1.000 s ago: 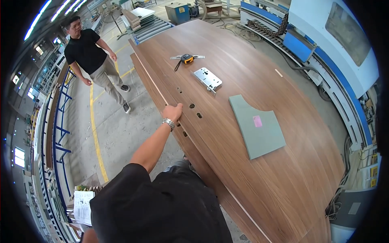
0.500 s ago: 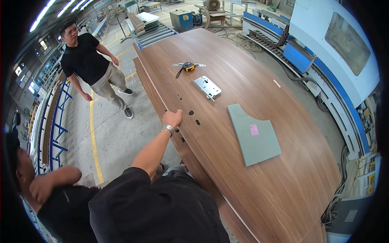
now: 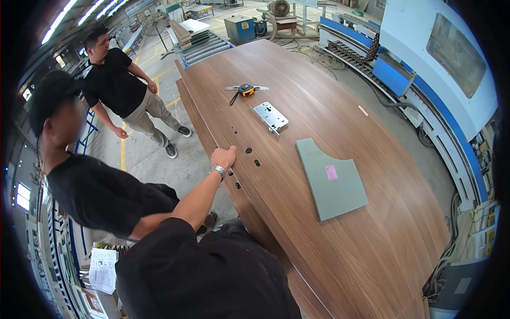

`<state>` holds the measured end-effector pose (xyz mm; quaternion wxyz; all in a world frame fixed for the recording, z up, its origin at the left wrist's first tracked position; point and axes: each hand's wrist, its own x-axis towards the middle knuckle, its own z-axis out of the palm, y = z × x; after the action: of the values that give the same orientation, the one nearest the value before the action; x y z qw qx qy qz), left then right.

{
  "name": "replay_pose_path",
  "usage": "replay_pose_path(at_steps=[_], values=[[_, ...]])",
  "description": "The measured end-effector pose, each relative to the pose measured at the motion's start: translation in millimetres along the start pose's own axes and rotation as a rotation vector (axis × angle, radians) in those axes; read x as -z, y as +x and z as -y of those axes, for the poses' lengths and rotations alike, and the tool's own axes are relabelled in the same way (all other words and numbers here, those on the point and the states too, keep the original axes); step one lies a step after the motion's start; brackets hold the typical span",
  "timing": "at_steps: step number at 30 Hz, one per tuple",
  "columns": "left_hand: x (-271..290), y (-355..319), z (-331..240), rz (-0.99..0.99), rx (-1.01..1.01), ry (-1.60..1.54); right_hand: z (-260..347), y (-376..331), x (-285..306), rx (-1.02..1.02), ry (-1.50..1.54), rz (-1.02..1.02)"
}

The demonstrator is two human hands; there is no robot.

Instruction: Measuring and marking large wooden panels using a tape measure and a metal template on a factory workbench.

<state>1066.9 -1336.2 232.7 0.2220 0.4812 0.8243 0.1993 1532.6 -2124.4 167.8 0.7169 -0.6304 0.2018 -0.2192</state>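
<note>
My left hand, with a metal watch on the wrist, reaches forward and lies on the near long edge of a large brown wooden door that lies flat. Its fingers curl over that edge, beside the drilled holes for a lock. A metal mortise lock case lies on the door a little beyond the holes. Further back lie a yellow tape measure and a grey-green shaped panel with a pink sticker. My right hand is out of sight.
A person in a black cap and shirt stands close at my left. Another person in black stands further off on the concrete floor. A blue and white machine runs along the right. Papers lie at the lower left.
The person in the black cap has risen into view close at my left. My left hand stays on the door's edge by the holes.
</note>
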Motion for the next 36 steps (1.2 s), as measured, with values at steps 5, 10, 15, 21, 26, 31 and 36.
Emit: replay_pose_path(at_steps=[5,10,15,21,26,31,36], values=[[-3,12,12,-0.01,0.015,-0.031,-5,9,-8,-0.184,0.02,-0.119],[-10,18,15,-0.018,0.008,-0.029,-27,25,3,-0.037,0.512,0.614],[-10,14,8,0.047,-0.003,-0.051,6,-3,0,-0.006,0.028,-0.001],[-11,17,9,0.051,0.008,-0.032,12,-1,-1,0.002,0.031,0.012],[-14,19,11,0.05,0.024,-0.038,12,2,-6,0.001,0.037,0.034],[-8,12,7,0.066,0.023,-0.046,10,4,-10,0.004,0.046,0.044],[-3,6,2,0.053,0.017,-0.015,5,3,-8,0.0,0.054,0.046]])
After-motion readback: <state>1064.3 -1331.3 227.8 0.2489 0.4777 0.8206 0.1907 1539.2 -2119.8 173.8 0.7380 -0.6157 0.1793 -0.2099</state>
